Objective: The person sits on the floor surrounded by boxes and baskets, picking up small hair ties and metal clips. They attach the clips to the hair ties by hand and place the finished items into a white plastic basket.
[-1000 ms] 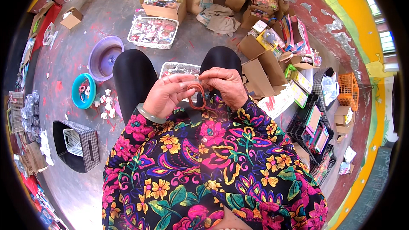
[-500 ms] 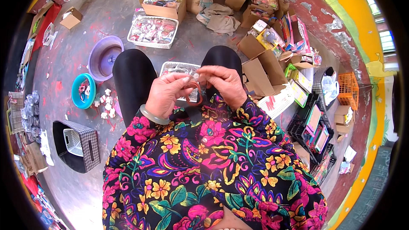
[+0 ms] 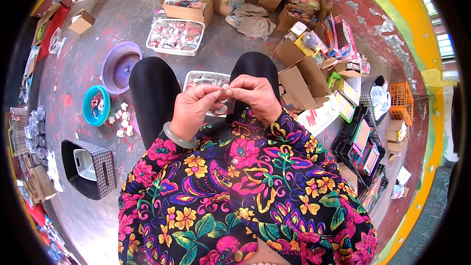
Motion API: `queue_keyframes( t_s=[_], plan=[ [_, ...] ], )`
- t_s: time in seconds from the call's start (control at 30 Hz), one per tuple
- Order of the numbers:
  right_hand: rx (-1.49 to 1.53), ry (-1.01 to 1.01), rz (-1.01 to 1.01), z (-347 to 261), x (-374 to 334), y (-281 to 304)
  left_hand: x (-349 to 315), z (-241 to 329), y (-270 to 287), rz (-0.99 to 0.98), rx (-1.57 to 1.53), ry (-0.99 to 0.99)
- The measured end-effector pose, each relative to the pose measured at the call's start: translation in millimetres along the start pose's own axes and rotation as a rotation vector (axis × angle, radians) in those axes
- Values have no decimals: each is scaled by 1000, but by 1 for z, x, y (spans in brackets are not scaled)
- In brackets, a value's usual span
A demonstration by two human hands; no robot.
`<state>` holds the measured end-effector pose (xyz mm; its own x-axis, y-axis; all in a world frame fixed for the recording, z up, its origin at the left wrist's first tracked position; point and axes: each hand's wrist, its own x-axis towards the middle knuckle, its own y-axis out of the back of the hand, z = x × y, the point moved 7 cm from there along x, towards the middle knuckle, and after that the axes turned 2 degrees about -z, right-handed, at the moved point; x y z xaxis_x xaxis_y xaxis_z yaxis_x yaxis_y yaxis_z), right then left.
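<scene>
In front of my lap, my left hand (image 3: pixel 194 107) and my right hand (image 3: pixel 256 99) meet, thumbs and fingertips pinched together. Between them is a thin reddish-brown band (image 3: pixel 229 107), mostly hidden by the fingers. I cannot make out exactly where each fingertip grips it. A pale bangle rings my left wrist. Just beyond the hands, between my knees, sits a small white basket (image 3: pixel 200 74) with small items inside, partly covered by my hands.
Farther out stands a white basket of packaged goods (image 3: pixel 153 47). To the left are a purple basin (image 3: pixel 109 71), a turquoise basin (image 3: pixel 85 107) and a patterned fabric bin (image 3: pixel 105 174). Open cardboard boxes (image 3: pixel 314 76) and black crates (image 3: pixel 346 140) crowd the right side.
My hands have drawn together, and the fingertips now meet. The reddish-brown band, earlier hanging as a clear loop by my left fingers, is now mostly covered.
</scene>
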<state>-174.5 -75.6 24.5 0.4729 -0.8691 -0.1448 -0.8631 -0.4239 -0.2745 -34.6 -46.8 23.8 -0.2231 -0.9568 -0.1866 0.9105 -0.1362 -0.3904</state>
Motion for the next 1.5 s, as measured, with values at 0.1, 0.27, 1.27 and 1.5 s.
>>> queue_keyframes(
  t_s=[0.1,0.27,1.27,1.5],
  plan=[
    [-65,64,13,-5,-2,2,1,1,-1,-6,3,46],
    [-51,94,9,-10,-5,2,1,1,0,-48,-76,49],
    [-549,536,64,-66,-6,-16,12,60,-16,-240,787,-311],
    [-562,564,120,-69,-3,-15,14,66,-6,-186,810,-291]
  ],
)
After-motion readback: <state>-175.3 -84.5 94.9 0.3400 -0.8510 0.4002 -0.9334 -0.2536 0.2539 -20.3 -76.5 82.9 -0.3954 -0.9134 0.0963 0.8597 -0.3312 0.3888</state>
